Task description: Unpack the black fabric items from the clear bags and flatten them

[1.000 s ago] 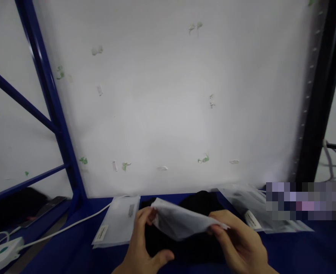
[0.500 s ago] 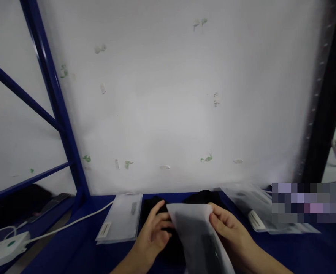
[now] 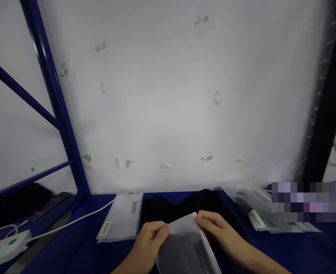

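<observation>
Between my hands is a frosted plastic bag (image 3: 182,245) with something dark inside; its lower part runs out of view. My left hand (image 3: 150,243) pinches the bag's upper left corner between thumb and fingers. At the upper right corner, my right hand (image 3: 217,230) grips the edge the same way. Black cloth (image 3: 185,203) lies on the blue table (image 3: 79,236) just behind the bag, partly hidden by it and my hands.
A stack of frosted bags (image 3: 124,217) with labels lies left of the cloth. More clear bags (image 3: 256,209), one showing a white label, lie on the right. A white power strip (image 3: 7,247) with a cable sits at far left. Behind stands a white panel (image 3: 168,114) in a blue frame (image 3: 54,76).
My left hand has gone from loose, spread fingers to gripping the bag's left corner. The bag has moved lower and tilted, and my right hand has shifted slightly left and down with it.
</observation>
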`<move>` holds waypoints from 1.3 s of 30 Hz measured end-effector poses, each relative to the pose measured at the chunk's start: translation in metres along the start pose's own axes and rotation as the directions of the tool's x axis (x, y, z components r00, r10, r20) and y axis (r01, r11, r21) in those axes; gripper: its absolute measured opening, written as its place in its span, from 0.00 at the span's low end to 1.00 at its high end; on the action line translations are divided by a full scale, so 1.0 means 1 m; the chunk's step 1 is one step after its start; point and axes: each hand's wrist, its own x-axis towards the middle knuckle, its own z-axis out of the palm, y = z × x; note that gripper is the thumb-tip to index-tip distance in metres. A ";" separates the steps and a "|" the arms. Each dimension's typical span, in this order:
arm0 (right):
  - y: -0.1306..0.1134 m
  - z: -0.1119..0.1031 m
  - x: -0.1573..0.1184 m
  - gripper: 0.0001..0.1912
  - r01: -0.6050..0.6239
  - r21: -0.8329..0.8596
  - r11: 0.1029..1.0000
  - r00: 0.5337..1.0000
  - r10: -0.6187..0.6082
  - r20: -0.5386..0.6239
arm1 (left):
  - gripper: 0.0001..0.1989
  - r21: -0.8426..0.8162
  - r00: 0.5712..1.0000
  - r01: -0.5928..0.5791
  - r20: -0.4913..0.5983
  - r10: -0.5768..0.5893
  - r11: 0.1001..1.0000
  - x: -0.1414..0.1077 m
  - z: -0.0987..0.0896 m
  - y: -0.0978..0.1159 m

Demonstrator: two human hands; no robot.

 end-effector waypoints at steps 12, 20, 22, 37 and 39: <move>-0.005 0.003 -0.003 0.26 0.040 -0.138 0.990 0.996 -0.028 0.086 | 0.24 0.138 0.999 -0.033 -0.038 0.038 0.990 0.001 -0.007 0.001; -0.005 0.006 -0.003 0.24 0.045 -0.249 0.967 0.998 -0.033 0.052 | 0.20 0.181 0.940 0.066 0.319 -0.122 0.981 -0.002 -0.013 0.006; -0.004 0.007 -0.005 0.24 0.056 -0.279 0.959 0.995 -0.032 0.091 | 0.20 0.211 0.920 0.066 0.365 -0.141 0.975 -0.004 -0.011 0.010; -0.008 0.012 -0.013 0.21 0.103 -0.439 0.893 0.976 -0.005 0.219 | 0.25 0.197 0.948 -0.111 0.316 0.044 0.974 -0.010 0.009 0.009; -0.009 0.010 -0.012 0.21 0.107 -0.414 0.904 0.973 -0.010 0.230 | 0.25 0.186 0.959 -0.124 0.274 0.070 0.975 -0.010 0.009 0.010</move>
